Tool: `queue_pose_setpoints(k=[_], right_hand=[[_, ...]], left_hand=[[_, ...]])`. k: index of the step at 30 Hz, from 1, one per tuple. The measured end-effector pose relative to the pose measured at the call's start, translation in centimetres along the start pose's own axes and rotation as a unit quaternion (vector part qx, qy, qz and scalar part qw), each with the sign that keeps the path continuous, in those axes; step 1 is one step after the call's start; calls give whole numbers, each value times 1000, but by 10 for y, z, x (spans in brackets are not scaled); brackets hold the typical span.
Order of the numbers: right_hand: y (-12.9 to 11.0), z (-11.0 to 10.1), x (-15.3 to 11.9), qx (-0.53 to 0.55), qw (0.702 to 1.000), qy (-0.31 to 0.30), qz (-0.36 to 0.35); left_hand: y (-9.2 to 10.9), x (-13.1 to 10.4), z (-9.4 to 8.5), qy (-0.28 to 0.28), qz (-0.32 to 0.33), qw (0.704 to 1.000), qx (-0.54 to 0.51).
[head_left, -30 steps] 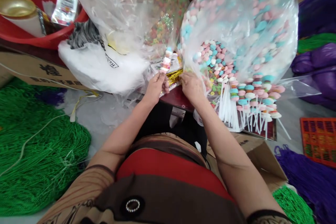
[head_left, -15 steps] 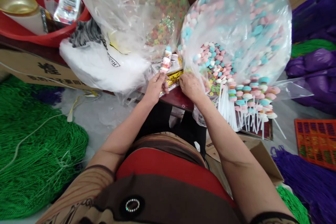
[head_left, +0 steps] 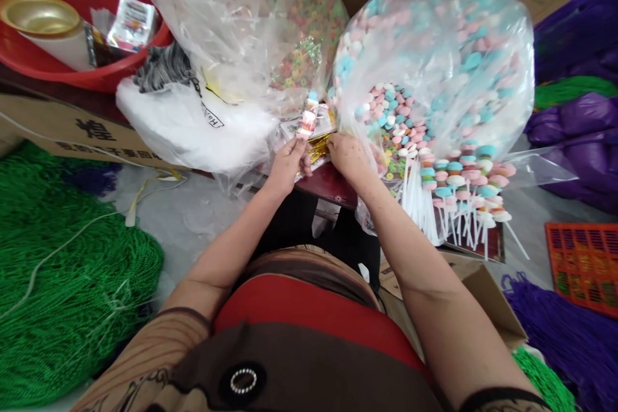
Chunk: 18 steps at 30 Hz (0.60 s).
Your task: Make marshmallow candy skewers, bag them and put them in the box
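Near the table's front edge, my left hand point(head_left: 291, 162) is closed around the lower end of a wrapped candy stick point(head_left: 308, 117), which points away from me. My right hand point(head_left: 348, 156) has its fingers pinched at the right end of the gold twist ties point(head_left: 318, 148); the fingertips are partly hidden. The ties lie between my hands. Right of my right hand are an open bag of pink, blue and white candies point(head_left: 396, 112), white sticks point(head_left: 416, 199) and stacked candies on sticks point(head_left: 463, 183).
A red basin point(head_left: 91, 80) stands at the back left, beside a white plastic bag point(head_left: 193, 129). Behind my hands is a bag of ring candies point(head_left: 309, 32). Green netting point(head_left: 72, 270) lies at the left, an orange crate point(head_left: 584, 267) at the right.
The view has shifted slightly. My left hand still holds the candy stick, and my right hand stays at the gold ties, its fingers a little nearer my left hand.
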State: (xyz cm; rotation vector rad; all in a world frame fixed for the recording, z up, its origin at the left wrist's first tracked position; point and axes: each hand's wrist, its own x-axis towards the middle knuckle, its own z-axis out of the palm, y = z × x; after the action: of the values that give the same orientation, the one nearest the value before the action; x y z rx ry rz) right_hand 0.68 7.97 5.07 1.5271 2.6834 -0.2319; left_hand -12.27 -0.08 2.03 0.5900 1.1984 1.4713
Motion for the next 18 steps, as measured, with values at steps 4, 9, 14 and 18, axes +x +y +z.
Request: queue_pose_setpoints(k=[4,9,14,18], right_hand=[[9,3,-1,42,999,25,-6],[5,4,2,82,995,32,45],[-9,9,9,64,995,26,67],[-9,12,9,82,993,31,77]], left_hand=[[0,-1,0,0,3,1000,4],[1,-1,0,5,-8,1000,21],[0,0,0,2,-4,1000,22],[-2,0,0,-1,5,1000,12]])
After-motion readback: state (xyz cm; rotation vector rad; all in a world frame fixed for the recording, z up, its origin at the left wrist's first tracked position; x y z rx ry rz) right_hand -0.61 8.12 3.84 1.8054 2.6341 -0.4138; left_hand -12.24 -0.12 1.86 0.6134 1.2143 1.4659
